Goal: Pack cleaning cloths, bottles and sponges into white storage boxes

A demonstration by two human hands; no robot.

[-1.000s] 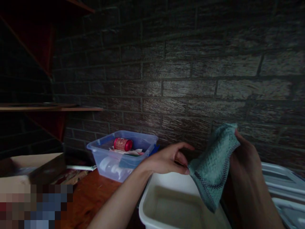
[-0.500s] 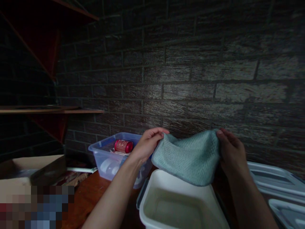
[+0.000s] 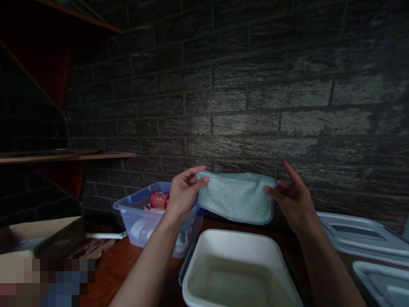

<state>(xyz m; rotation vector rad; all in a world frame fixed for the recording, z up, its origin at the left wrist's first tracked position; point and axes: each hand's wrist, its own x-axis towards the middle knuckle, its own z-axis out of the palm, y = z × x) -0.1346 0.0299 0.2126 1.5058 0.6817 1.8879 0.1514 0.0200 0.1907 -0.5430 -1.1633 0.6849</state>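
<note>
A light teal cloth [image 3: 234, 198] with a dark stitched edge hangs stretched between my two hands, folded over along its top. My left hand [image 3: 185, 192] pinches its upper left corner between thumb and fingers. At the upper right corner, my right hand [image 3: 295, 200] grips the cloth with the thumb in front, its index finger raised off the fabric. Below and nearer to me stands a white plastic bin [image 3: 236, 236], its inside bare as far as it shows. The cloth is held above the bin's far rim, apart from it.
Left of the bin, a clear bluish tub [image 3: 137, 221] holds a red patterned cylinder [image 3: 159, 200] and pale items. Grey lids [image 3: 361, 232] lie at right. An open cardboard box [image 3: 47, 236] is at far left, below a wooden shelf [image 3: 105, 156]. A dark brick wall [image 3: 230, 98] stands behind.
The cloth has been folded to a shorter, flatter strip and moved up and away from the bin's rim. My right index finger has lifted off it.
</note>
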